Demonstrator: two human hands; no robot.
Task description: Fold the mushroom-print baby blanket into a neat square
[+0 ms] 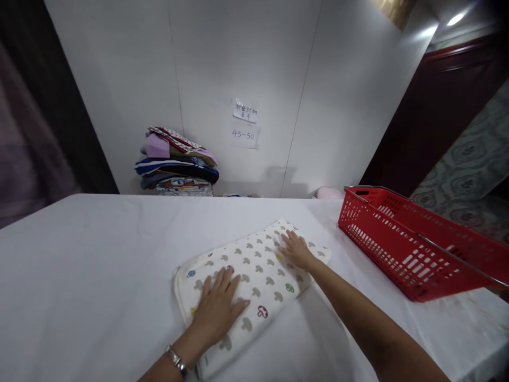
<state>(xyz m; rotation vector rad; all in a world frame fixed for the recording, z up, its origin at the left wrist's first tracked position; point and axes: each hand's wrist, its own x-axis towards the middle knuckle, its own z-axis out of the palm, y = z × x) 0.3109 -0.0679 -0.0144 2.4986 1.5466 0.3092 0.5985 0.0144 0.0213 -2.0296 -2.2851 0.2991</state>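
A white cloth printed with small mushrooms (256,276) lies folded and slanted on the white-covered table (99,276). Most of the mushrooms are grey-beige, with a few in red, green, blue and yellow. My left hand (218,305) rests flat on the near left part of the cloth, fingers spread, a metal bracelet or watch band at its wrist. Toward the cloth's far right end, my right hand (296,250) lies on it with fingers stretched out. Neither hand grips the fabric.
A red plastic basket (397,244) with metal handles stands on the right side of the table. Behind the far edge is a stack of folded clothes (177,162) against the white wall, left of two paper notes (244,124). A pink item (329,193) shows beside the basket.
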